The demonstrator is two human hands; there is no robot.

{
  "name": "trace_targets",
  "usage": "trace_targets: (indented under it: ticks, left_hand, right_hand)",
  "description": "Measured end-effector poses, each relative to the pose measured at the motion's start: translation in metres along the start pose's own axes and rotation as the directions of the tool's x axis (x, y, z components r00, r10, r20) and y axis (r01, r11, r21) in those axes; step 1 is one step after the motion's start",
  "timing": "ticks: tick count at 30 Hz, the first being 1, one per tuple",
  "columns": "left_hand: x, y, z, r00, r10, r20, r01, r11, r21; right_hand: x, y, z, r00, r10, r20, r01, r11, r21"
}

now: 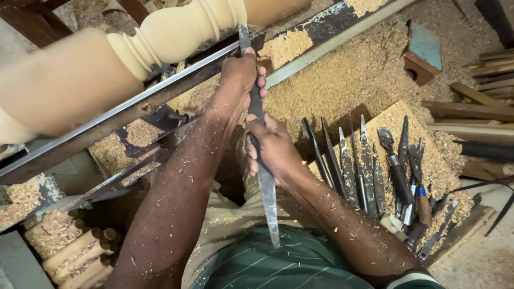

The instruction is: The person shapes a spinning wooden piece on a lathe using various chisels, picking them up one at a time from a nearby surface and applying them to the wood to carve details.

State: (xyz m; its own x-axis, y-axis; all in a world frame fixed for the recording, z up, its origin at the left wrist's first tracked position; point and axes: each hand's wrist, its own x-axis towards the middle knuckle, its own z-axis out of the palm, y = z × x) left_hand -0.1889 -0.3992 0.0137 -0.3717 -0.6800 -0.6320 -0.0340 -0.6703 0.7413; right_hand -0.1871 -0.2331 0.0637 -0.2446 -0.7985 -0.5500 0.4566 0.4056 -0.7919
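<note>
A pale turned wooden spindle (176, 32) with rings and a bulge lies across the top of the head view, its left part blurred. A long flat steel chisel (266, 184) runs from my chest up to the spindle, its tip meeting the wood near the bulge. My left hand (241, 72) grips the blade close to the tip, pressed on the long metal rest bar (160, 85). My right hand (270, 147) is closed around the chisel lower down. Both forearms are dusted with wood chips.
Several steel chisels and gouges (369, 166) lie side by side on a board at my right. Sawdust (342, 75) covers the bed beyond the bar. Short turned dowels (80, 251) are stacked at lower left. Wooden offcuts (482, 96) lie at far right.
</note>
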Motion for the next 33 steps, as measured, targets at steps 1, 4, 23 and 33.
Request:
trace_targets:
  ticks: [1, 4, 23, 33]
  left_hand:
    - [0.001, -0.001, 0.003, 1.0, 0.016, 0.003, -0.015, 0.999, -0.034]
    - [0.004, -0.005, 0.01, 1.0, -0.009, 0.023, 0.011, 0.996, -0.089]
    - [0.008, -0.014, 0.052, 0.999, 0.035, 0.027, -0.028, 0.971, -0.236]
    - [0.002, -0.005, 0.073, 1.0, 0.015, 0.023, -0.008, 0.97, -0.243]
  right_hand:
    - [-0.001, -0.002, -0.005, 1.0, 0.019, 0.002, -0.019, 1.0, -0.018]
    - [-0.001, -0.009, -0.018, 0.999, 0.033, 0.034, -0.031, 0.998, -0.047]
    - [0.009, -0.038, -0.097, 0.979, 0.061, 0.194, -0.042, 0.994, -0.104]
    - [0.005, -0.076, -0.151, 0.981, 0.142, 0.132, -0.045, 0.83, -0.555]
